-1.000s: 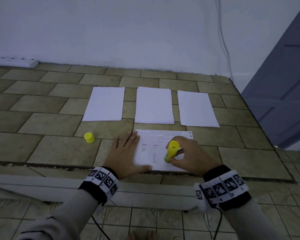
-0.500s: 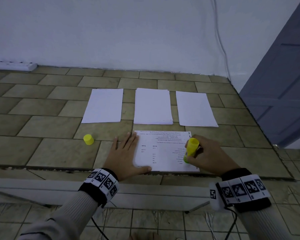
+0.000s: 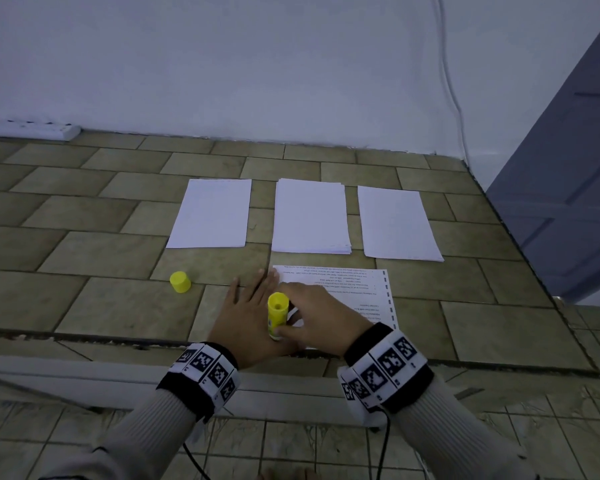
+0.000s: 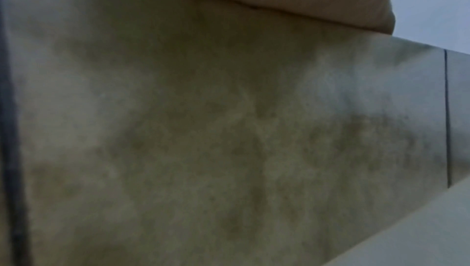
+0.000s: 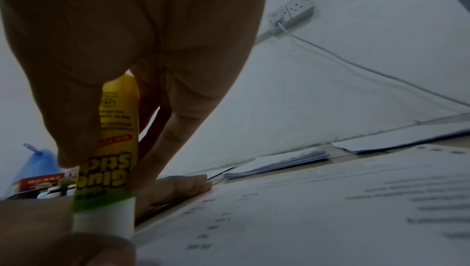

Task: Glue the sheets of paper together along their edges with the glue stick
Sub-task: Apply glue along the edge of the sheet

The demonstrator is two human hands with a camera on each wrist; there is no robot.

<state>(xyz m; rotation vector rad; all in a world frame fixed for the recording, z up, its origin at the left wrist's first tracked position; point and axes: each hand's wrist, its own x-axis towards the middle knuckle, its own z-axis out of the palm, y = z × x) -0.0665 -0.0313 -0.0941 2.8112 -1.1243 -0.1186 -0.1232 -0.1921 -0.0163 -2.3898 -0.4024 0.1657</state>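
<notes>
A printed sheet (image 3: 361, 292) lies on the tiled ledge in front of me. My left hand (image 3: 250, 306) lies flat, fingers straight, pressing the sheet's left edge. My right hand (image 3: 312, 317) grips the yellow glue stick (image 3: 277, 315), held upside down with its white tip down at the sheet's near left corner. In the right wrist view the glue stick (image 5: 112, 161) stands between thumb and fingers, its tip on the printed sheet (image 5: 318, 220). The yellow cap (image 3: 180, 281) sits on the tiles to the left. The left wrist view shows only blurred tile.
Three white stacks of paper lie in a row behind the printed sheet: left (image 3: 212, 213), middle (image 3: 310, 216), right (image 3: 397, 223). A white wall rises behind, with a power strip (image 3: 28, 129) at its foot. A grey door (image 3: 575, 161) stands on the right. The ledge (image 3: 84, 344) drops off near me.
My right hand has carried the glue stick from the sheet's right edge leftward along the near edge to the near left corner, beside my left hand. The left hand stayed put.
</notes>
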